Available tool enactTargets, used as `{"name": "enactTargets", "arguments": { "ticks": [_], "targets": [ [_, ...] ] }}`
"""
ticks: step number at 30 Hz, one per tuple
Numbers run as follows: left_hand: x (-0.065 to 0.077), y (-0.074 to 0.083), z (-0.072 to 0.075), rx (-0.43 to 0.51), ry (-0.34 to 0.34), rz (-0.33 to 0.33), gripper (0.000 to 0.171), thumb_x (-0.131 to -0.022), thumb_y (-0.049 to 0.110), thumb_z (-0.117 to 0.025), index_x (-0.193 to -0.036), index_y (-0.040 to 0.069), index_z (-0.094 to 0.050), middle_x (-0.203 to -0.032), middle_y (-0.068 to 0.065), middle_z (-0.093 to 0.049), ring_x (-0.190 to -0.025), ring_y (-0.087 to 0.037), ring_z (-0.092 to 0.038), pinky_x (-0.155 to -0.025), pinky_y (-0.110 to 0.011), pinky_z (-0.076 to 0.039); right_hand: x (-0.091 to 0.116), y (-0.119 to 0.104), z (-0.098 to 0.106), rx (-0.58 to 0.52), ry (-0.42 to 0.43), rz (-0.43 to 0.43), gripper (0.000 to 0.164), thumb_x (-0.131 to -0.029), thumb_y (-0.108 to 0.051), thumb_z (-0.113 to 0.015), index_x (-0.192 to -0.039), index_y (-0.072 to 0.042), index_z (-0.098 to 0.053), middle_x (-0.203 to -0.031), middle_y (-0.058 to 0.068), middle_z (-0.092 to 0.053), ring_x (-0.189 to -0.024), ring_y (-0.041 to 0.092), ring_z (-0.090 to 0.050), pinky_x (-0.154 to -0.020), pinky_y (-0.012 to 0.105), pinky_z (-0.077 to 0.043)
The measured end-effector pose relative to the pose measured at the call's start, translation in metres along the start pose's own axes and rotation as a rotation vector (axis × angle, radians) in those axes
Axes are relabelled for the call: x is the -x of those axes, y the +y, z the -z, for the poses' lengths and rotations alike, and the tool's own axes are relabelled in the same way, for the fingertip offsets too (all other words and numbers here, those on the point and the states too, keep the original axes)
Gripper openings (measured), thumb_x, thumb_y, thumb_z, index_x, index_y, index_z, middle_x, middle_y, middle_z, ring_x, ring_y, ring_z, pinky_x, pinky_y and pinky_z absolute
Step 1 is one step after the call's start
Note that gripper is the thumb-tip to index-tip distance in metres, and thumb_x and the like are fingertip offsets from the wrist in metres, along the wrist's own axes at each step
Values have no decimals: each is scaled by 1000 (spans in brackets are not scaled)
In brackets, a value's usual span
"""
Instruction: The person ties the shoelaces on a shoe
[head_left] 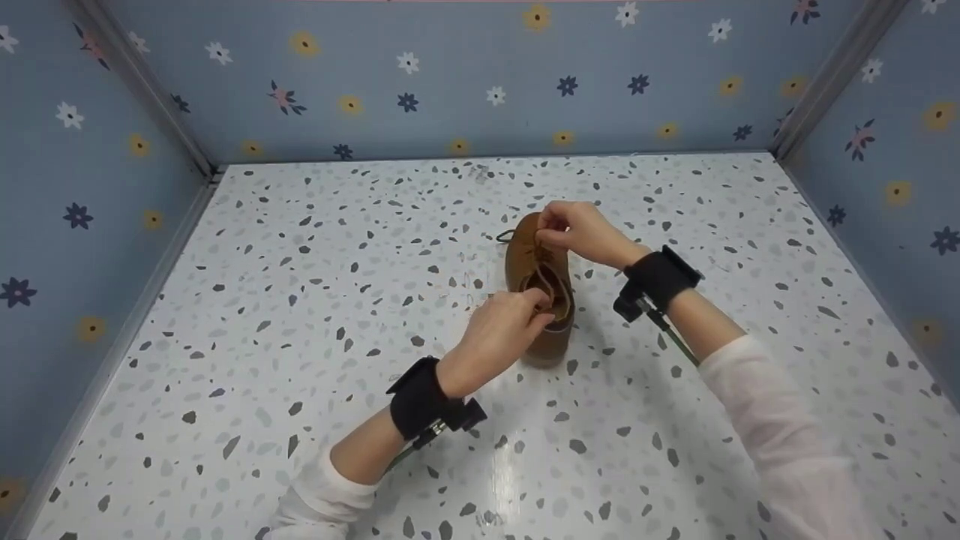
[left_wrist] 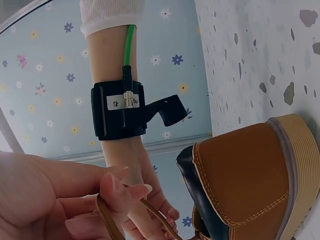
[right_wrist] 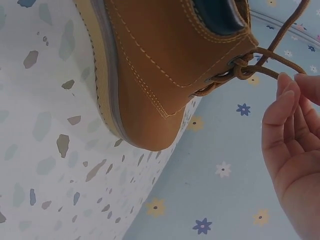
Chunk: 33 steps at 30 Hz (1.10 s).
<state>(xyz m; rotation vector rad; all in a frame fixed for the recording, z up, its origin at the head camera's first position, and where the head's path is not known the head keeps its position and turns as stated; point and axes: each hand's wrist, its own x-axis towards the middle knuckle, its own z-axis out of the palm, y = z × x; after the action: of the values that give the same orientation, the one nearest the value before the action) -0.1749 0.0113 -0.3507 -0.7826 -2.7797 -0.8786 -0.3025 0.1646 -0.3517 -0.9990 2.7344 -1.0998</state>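
Observation:
A tan lace-up shoe (head_left: 547, 351) stands upright on the speckled surface, its toe pointing away from me. My left hand (head_left: 495, 337) is over the shoe's opening and pinches a brown lace (left_wrist: 103, 214) between thumb and fingers. Farther forward, my right hand (head_left: 585, 234) is above the laced front. Its thumb and fingertips pinch a loop of the lace (right_wrist: 267, 71), which comes out of a loose knot (right_wrist: 242, 69) at the eyelets. The dark padded collar (left_wrist: 189, 175) shows in the left wrist view. My hands partly cover the shoe from above.
White speckled tabletop (head_left: 337, 285) lies under the shoe. Blue flowered panels (head_left: 465, 60) rise at the back and both sides. A dark lace end (head_left: 505, 236) sticks out left of the toe. Black wrist straps (head_left: 660, 279) with cameras and cables are on both arms.

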Motion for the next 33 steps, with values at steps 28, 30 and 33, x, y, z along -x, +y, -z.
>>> {"name": "enactTargets", "arguments": {
  "ticks": [28,30,33],
  "targets": [
    [-10,20,-19,-93,-13,-62,12,-70,24,-47,-77,15,-51,-60,7,-47,-50,-6,-43,-40,-20,-32,1,-3,-1,9,0,22,13,-70,-23,-48,-75,-11,-48,-65,-2,-48,-56,6,-43,-46,22,-34],
    [-11,22,-22,-99,-24,-51,12,-70,25,-47,-76,15,-51,-59,6,-47,-49,-7,-43,-39,-21,-32,1,-3,-1,3,-2,17,13,-70,-23,-48,-75,-11,-48,-65,-2,-48,-56,6,-43,-46,22,-34],
    [-12,25,-25,-115,-52,-32,12,-71,26,-45,-75,16,-50,-54,5,-45,-45,-8,-42,-35,-21,-30,1,-2,-1,-7,-11,10,13,-70,-23,-48,-76,-11,-48,-65,-2,-47,-56,6,-43,-47,23,-34]
  ]
}}
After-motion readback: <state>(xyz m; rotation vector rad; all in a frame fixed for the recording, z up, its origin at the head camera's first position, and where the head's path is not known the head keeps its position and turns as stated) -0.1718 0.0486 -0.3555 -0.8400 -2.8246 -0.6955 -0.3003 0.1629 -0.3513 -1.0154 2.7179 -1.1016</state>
